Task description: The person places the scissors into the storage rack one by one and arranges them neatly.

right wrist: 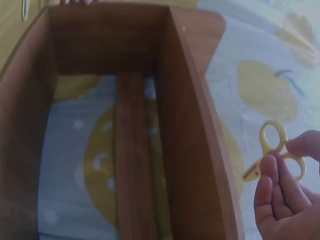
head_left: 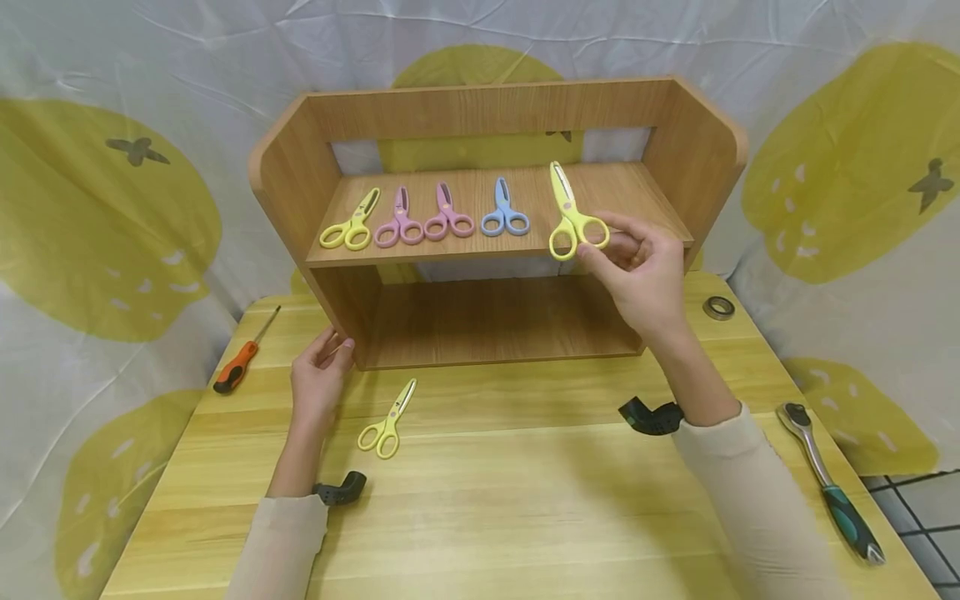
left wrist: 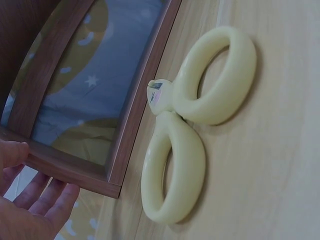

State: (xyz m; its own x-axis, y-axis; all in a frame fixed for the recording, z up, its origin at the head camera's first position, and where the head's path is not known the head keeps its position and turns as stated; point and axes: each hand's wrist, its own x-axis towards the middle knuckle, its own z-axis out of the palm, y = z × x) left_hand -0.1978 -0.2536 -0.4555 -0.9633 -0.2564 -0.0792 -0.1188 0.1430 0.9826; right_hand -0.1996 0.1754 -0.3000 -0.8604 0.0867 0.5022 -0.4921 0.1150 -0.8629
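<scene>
The right hand (head_left: 645, 271) is raised in front of the wooden shelf unit (head_left: 315, 183), at about 3 o'clock of its upper board, and pinches the yellow-green scissors (head_left: 572, 218) by a handle ring between thumb and fingertips; the other fingers are loosely curled beside the pinch. Those scissors stand nearly upright, blades closed and pointing toward 12 o'clock, with their handles at the front edge of the upper board, right of the row already lying there. That row holds 4 pairs, left to right: yellow scissors (head_left: 351, 223), pink scissors (head_left: 400, 221), a second pink pair (head_left: 447, 215) and blue scissors (head_left: 504, 210), all with handles toward the front. The left hand (head_left: 321, 377) rests at the unit's lower left corner, fingers relaxed and only lightly bent, the fingertips touching the side panel; it holds nothing. Just beside it, at its 4 o'clock, a pale yellow pair of scissors (head_left: 387, 422) lies flat on the table (head_left: 525, 500), blades closed. An orange-handled screwdriver (head_left: 242, 358) lies at the table's left edge, a ratchet wrench (head_left: 828, 479) at its right edge, and a small metal ring (head_left: 718, 307) near the unit's right side.
</scene>
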